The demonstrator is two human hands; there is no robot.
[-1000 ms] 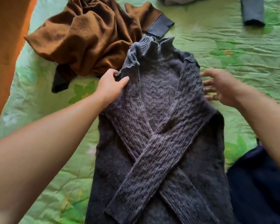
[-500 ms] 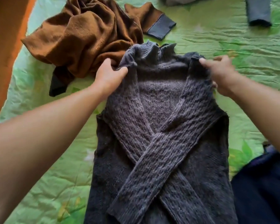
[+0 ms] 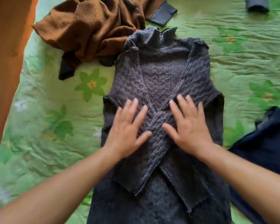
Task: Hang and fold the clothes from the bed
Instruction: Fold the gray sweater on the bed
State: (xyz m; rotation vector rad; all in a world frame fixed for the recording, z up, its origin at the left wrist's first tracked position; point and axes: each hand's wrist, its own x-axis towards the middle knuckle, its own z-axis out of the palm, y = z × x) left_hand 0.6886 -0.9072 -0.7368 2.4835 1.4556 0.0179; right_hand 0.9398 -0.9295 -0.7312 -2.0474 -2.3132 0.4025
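The dark grey cable-knit wool sweater (image 3: 160, 78) lies flat in the centre of the frame, on the green flower-print quilted bedcover (image 3: 55, 113). Its high collar points to the top of the frame, and its two cable-knit sleeves (image 3: 158, 118) are folded in and cross over the chest in an X.

Your left hand (image 3: 128, 128) rests palm-down on the sweater just left of the crossing. Your right hand (image 3: 190, 125) rests palm-down just right of it. On both hands the fingers (image 3: 132, 108) are straight and spread apart, lying on the knit and gripping nothing. The thumbs point inward toward each other, with the sleeve crossing between them. Both bare forearms reach in from the lower corners of the frame. The hands are slightly blurred.

Count one grey sweater under two hands. Three other pieces lie around it:
- a crumpled brown fleece garment with dark ribbed cuffs (image 3: 90, 29) at the upper left, touching the sweater's shoulder
- a dark navy cloth (image 3: 265, 143) at the right edge
- a grey folded piece (image 3: 257, 4) at the top right, well apart
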